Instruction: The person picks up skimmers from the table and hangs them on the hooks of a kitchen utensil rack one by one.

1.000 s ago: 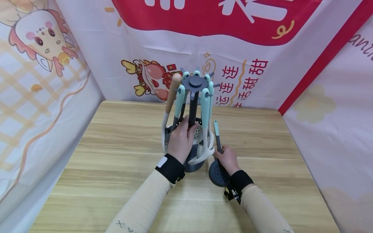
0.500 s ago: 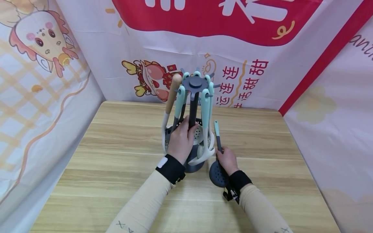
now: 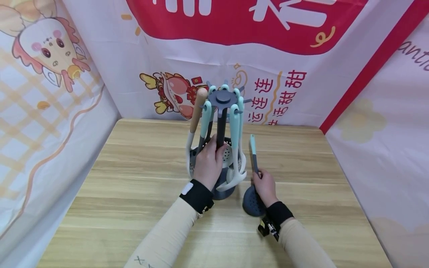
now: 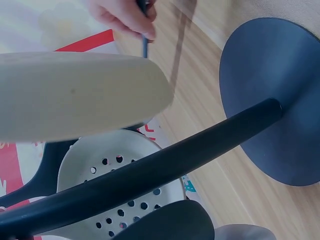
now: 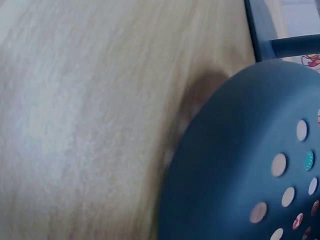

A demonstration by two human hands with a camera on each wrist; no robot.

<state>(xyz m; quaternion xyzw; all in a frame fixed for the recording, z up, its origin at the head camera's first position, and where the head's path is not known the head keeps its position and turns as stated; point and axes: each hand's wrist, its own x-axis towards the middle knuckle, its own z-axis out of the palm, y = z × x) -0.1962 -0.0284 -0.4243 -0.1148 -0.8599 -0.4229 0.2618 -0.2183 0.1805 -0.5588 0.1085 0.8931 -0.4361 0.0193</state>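
A dark utensil stand (image 3: 223, 97) rises from the table, its round base (image 4: 295, 140) large in the left wrist view. Around its pole (image 3: 221, 128) my left hand (image 3: 207, 162) is wrapped, below the hook ring. Several utensils hang from the hooks, most with mint handles (image 3: 235, 126) and one with a wooden handle (image 3: 198, 109). To the right of the stand, my right hand (image 3: 266, 188) grips a dark skimmer (image 3: 252, 203) by its shaft, perforated head toward me and mint end pointing away. The skimmer's holed bowl (image 5: 235, 150) fills the right wrist view's lower right corner.
The wooden table (image 3: 134, 193) carries the stand and meets a printed cloth backdrop (image 3: 214, 52) behind it. More printed cloth hangs along the left side (image 3: 50, 123) and the right side (image 3: 378, 111). A white perforated utensil (image 4: 112, 185) hangs close to the pole.
The right hand has shifted slightly right with the skimmer, whose handle end now stands farther from the stand. The left hand keeps its hold on the pole. The head view has tilted a little.
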